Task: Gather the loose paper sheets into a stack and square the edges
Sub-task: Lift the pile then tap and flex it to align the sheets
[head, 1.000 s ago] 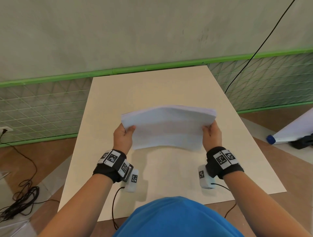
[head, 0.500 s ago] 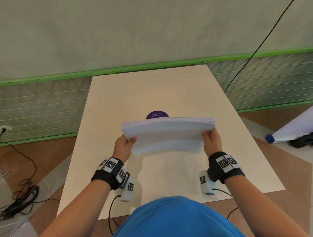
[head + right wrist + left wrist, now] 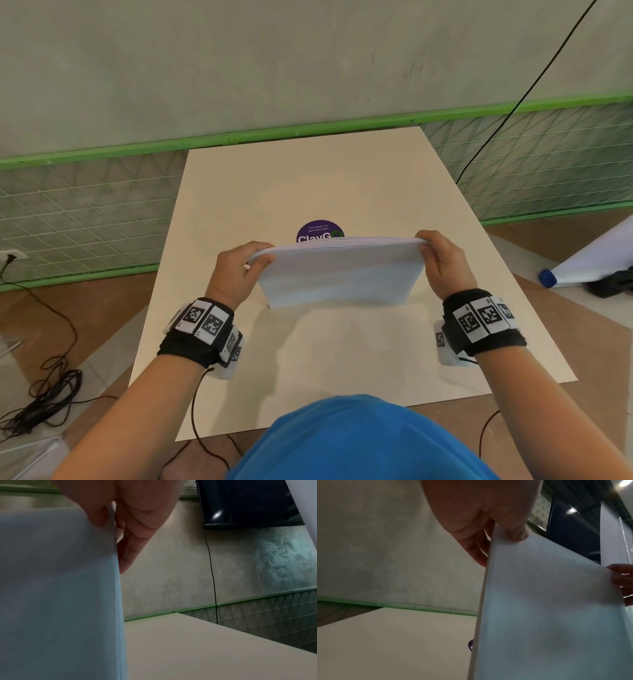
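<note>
- Above the table [image 3: 239,192], you hold the paper stack [image 3: 339,270] upright on its long edge; the bottom edge looks to touch or nearly touch the surface.
- Your left hand [image 3: 236,270] pinches the top left corner, thumb in front, fingers [image 3: 476,550] behind.
- Your right hand [image 3: 442,260] clamps the top right corner in the same way.
- Gathering seems done: no loose sheets visible on the table, only a purple sticker [image 3: 318,231] behind the stack.
- Top edge shows sheets still a bit fanned, so squaring is approx. halfway.
- Left to do, prob.: tap the edge, turn for the short side, lay flat.
</note>
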